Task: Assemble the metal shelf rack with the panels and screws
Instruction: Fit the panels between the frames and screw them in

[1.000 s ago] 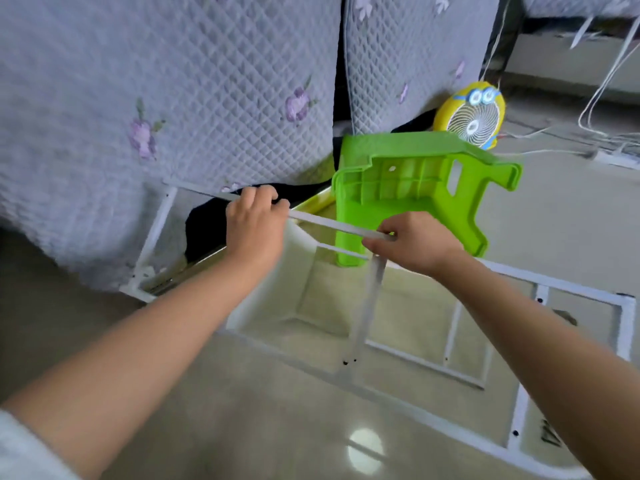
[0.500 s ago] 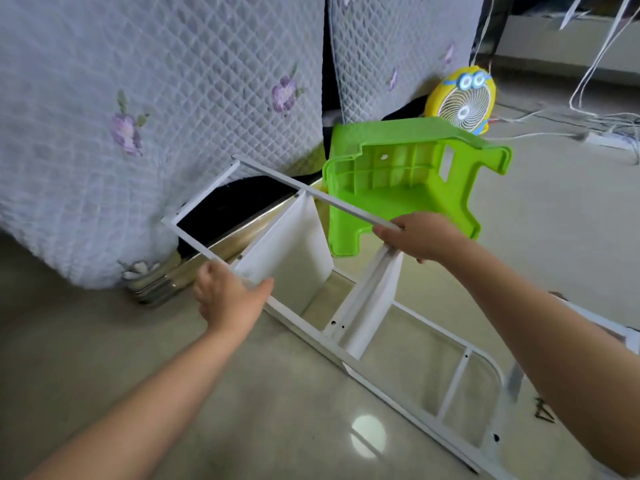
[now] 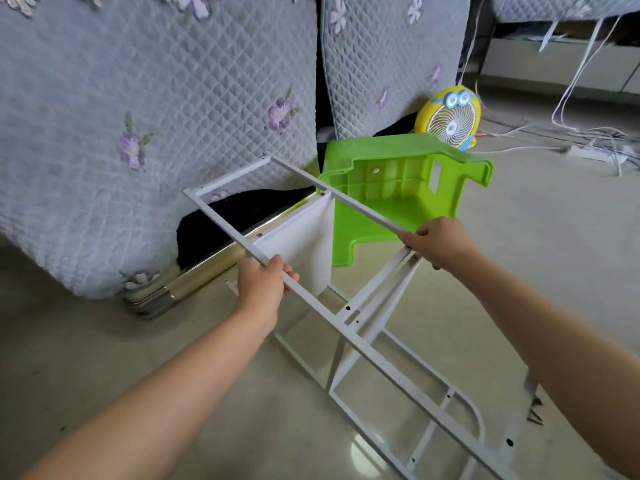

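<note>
Glossy floor (image 3: 104, 358); left hand (image 3: 259, 284) fingers clamped on rack frame (image 3: 221, 221), right hand (image 3: 441, 240) fingers likewise.

White rack frame (image 3: 225, 221); lime-green stool (image 3: 394, 192); yellow fan (image 3: 450, 119); grey quilted cover (image 3: 138, 98), purple flowers.

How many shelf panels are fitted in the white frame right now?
2. The first panel hangs between the rails just past the left hand; the second panel, seen nearly edge-on, runs down from under the right hand. Lower bays of the frame show only crossbars.
</note>
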Motion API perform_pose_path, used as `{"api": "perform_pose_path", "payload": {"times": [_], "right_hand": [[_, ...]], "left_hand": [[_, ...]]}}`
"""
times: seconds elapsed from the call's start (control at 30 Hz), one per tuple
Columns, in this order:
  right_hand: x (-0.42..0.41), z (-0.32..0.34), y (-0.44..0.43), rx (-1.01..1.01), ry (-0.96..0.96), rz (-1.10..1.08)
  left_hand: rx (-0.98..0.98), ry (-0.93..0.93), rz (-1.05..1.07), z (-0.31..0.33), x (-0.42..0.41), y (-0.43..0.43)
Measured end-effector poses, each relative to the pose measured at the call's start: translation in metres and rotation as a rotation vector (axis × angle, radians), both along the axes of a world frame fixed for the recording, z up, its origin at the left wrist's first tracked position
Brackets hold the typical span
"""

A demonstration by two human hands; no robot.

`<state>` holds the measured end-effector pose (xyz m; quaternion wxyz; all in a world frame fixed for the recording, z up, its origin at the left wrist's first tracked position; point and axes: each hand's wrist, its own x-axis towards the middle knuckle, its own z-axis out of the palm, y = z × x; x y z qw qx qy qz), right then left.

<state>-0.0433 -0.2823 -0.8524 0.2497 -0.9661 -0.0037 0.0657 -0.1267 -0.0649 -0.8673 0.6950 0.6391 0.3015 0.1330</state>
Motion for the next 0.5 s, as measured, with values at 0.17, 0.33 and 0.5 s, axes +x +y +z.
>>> {"api": "perform_pose_path", "payload": {"times": [0.17,0.33,0.5], "right_hand": [[-0.019,0.020,-0.028,-0.002,0.058,-0.024],[-0.037,0.032,-0.071,-0.020,0.248,-0.099],[-0.055,0.030,-0.111,0.068,0.385,-0.195]], "left_hand": [[0.182,-0.027,-0.086,0.003,0.009,-0.018],[0.278,0.006,-0.230,0.003,0.024,-0.055],[0.392,0.016,-0.295,0.003,0.041,-0.099]]}}
